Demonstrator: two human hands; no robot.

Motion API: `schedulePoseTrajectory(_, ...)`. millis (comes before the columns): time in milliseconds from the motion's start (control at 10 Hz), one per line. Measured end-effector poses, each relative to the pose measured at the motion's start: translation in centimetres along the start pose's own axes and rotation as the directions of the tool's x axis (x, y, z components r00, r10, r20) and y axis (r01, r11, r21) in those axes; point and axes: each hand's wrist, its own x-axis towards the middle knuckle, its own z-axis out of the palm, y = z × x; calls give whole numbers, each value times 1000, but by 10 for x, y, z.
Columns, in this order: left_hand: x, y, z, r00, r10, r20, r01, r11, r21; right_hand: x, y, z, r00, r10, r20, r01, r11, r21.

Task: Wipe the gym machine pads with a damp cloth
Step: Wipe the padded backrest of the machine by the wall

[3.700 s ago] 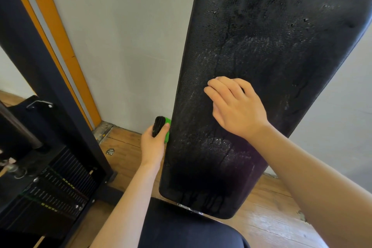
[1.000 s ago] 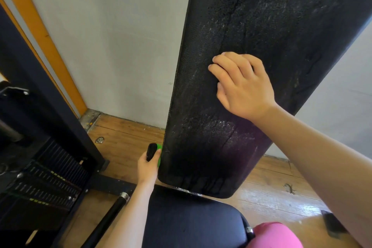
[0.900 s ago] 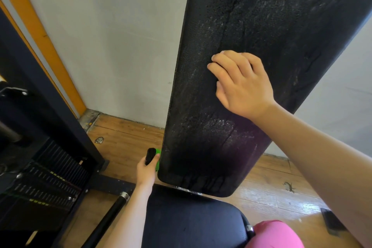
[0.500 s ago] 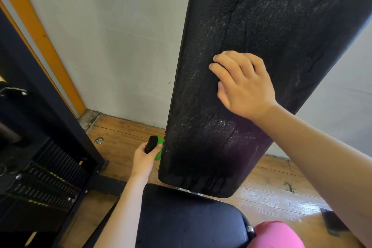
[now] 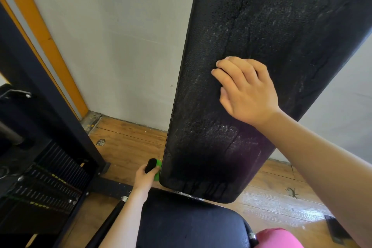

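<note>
Fingers of the left hand [image 5: 145, 177] clamp the cloth [image 5: 152, 164] at the low left edge of the back pad [image 5: 261, 16]

Tall, black and tilted, the back pad stands before the far wall [image 5: 120, 36], its face beaded and streaked with wet, with drip lines running to its near bottom edge. Judging by that, the broad face is already wetted and the step in hand is the left side edge, where the cloth sits. Work that edge in long strokes from top to bottom, so loosened grime travels down with the drips and not back over cleaned vinyl. Then finish across the bottom lip, where the runs gather.

The seat pad [image 5: 191, 225] lies just below, nearer, and looks dry. It is best left for last, since run-off from the back pad falls toward it.

The right hand [image 5: 249, 92] rests on the middle of the back pad's face, knuckles up and fingers bent with the tips on the vinyl. Whether anything lies under the palm I cannot tell. It serves well as a brace: press there so the pad does not rock away from the wiping side.

The left hand is low at the pad's left edge, thumb and fingers curled round the cloth. The cloth, a black bunch with a green part showing, sits against that edge. Wrap it round the edge so face seam and side both get contact.
</note>
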Motion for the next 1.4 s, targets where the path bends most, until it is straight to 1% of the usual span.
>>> schedulePoseTrajectory(100, -3, 23, -1, 988, 123, 89, -121, 992, -23, 1, 0, -1, 1000, -2, -7, 2, 1000, -3)
schedulePoseTrajectory(200, -4, 30, 2, 977, 180, 114, -183, 983, 16, 1, 0, -1, 1000, 3, -9, -3, 1000, -4)
schedulePoseTrajectory(300, 0, 12, 5, 992, 113, 50, -114, 993, 23, 0, 0, -1, 1000, 2, -8, -2, 1000, -3)
schedulePoseTrajectory(400, 6, -9, 4, 1000, -24, 15, 24, 999, -24, 1, -1, -1, 1000, -1, -16, 1, 1000, -4)
schedulePoseTrajectory(500, 15, -18, 4, 989, -148, 19, 150, 983, -104, 1, 0, 0, 1000, -2, -20, 2, 1000, -4)
schedulePoseTrajectory(600, 15, -20, 5, 977, -209, 49, 215, 959, -184, 0, 0, 1, 1000, 1, -21, -1, 1000, -2)
schedulePoseTrajectory(700, 17, -16, 5, 964, -255, 74, 263, 953, -148, 0, 0, 1, 1000, 1, -24, -1, 1000, -6)
schedulePoseTrajectory(800, 20, -9, 5, 950, -307, 61, 311, 947, -82, 1, 0, 1, 1000, 4, -23, -4, 1000, 0)
schedulePoseTrajectory(900, 18, -10, 3, 948, -311, 61, 315, 945, -84, 0, 0, 1, 1000, 8, -23, -8, 1000, 9)
schedulePoseTrajectory(1000, 13, -8, -1, 955, -293, 49, 297, 945, -137, 0, 0, 1, 1000, 6, -21, -6, 1000, 6)
schedulePoseTrajectory(1100, 4, 11, -3, 978, -205, 32, 208, 969, -134, 0, 0, 1, 1000, 5, -22, -4, 1000, 14)
schedulePoseTrajectory(1200, -11, 51, 5, 999, 9, 43, -6, 997, -73, 1, 0, 0, 1000, 7, -12, -7, 1000, 27)
schedulePoseTrajectory(1300, -37, 96, 18, 978, 198, 59, -195, 979, -53, 0, 1, -3, 1000, 19, 23, -19, 999, 36)
schedulePoseTrajectory(1400, -63, 128, 22, 950, 310, 49, -305, 948, -91, 1, 0, -7, 997, 35, 63, -39, 998, 54)
